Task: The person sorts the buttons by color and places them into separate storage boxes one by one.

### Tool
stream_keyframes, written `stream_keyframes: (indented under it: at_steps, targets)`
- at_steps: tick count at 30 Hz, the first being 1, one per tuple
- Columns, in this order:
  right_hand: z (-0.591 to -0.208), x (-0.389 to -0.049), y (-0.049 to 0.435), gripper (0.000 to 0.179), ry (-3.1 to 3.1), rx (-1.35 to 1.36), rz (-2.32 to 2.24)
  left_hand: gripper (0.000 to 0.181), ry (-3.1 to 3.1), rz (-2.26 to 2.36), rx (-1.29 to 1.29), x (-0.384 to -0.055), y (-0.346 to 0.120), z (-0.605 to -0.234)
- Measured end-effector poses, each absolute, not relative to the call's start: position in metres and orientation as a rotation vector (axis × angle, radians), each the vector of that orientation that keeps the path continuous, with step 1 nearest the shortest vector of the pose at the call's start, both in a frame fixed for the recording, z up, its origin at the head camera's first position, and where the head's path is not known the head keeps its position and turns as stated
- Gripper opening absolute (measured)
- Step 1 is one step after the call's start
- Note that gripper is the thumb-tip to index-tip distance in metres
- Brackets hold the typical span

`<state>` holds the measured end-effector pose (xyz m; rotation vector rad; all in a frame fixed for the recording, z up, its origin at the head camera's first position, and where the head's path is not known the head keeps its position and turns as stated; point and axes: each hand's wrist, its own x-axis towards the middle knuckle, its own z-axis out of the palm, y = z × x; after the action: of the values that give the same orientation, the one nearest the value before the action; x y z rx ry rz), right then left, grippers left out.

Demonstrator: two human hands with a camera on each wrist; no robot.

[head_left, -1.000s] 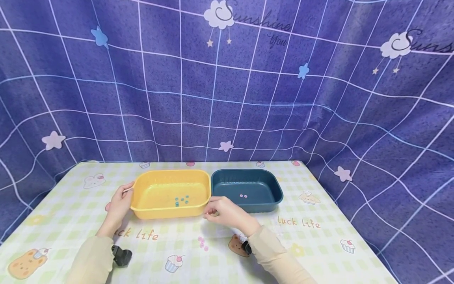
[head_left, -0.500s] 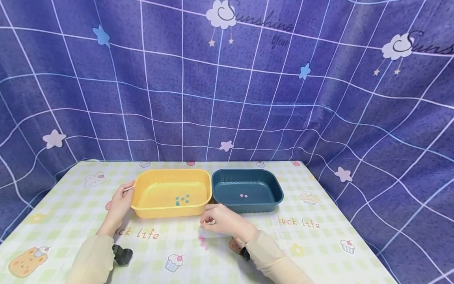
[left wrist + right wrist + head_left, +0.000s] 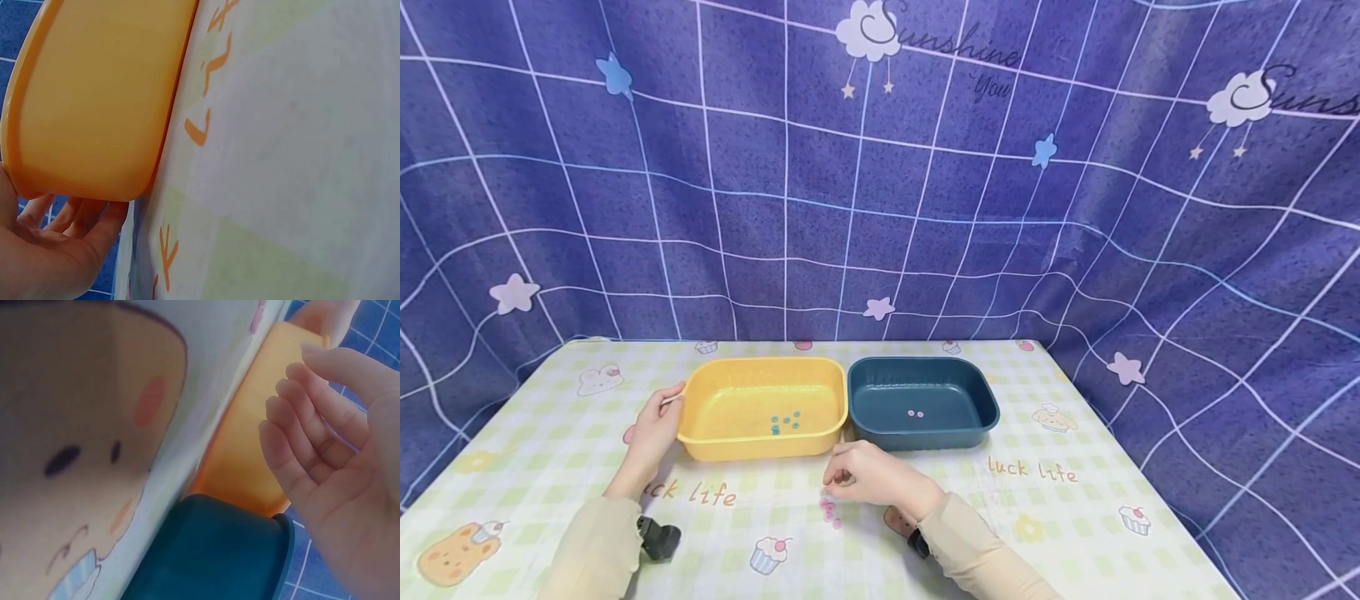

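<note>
My left hand [image 3: 653,427] holds the left end of a yellow plastic tub [image 3: 752,448]. In the left wrist view its fingers [image 3: 103,228] curl against the outside of the end wall. Several small teal round pieces [image 3: 786,421] lie on the tub's floor. My right hand [image 3: 880,477] hovers in front of the tubs, fingertips just above a small cluster of pink round pieces [image 3: 829,510] on the tablecloth. The right wrist view shows its fingers [image 3: 281,440] loosely bent, with nothing between them and the thumb.
A dark teal tub [image 3: 925,439] stands against the yellow tub's right side, with two pink round pieces [image 3: 915,414] inside. The checked tablecloth [image 3: 700,550] carries printed cupcakes and bears. A blue grid curtain [image 3: 745,250] hangs behind the table.
My right hand has come away from the gap between the tubs, toward me and down to the pink pieces. My left hand stays on the yellow tub.
</note>
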<state>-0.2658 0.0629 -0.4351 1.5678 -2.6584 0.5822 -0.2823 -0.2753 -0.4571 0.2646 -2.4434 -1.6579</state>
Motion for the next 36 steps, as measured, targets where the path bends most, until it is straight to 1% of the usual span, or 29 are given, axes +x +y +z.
stream_keyframes:
  at_steps: [16, 26, 36]
  targets:
    - [-0.4386, -0.263, 0.0647, 0.006, -2.723, 1.611, 0.525, 0.051, -2.45, -1.648, 0.27, -0.2822, -0.2749, -0.4569]
    - [-0.439, -0.2616, 0.0654, 0.008, -2.708, 1.652, 0.451, 0.05, -2.459, -1.604, 0.266, -0.2819, -0.275, -0.4578]
    - [-0.4398, -0.2607, 0.0632, 0.007, -2.743, 1.643, 0.411, 0.052, -2.46, -1.635, 0.275, -0.2824, -0.2753, -0.4581]
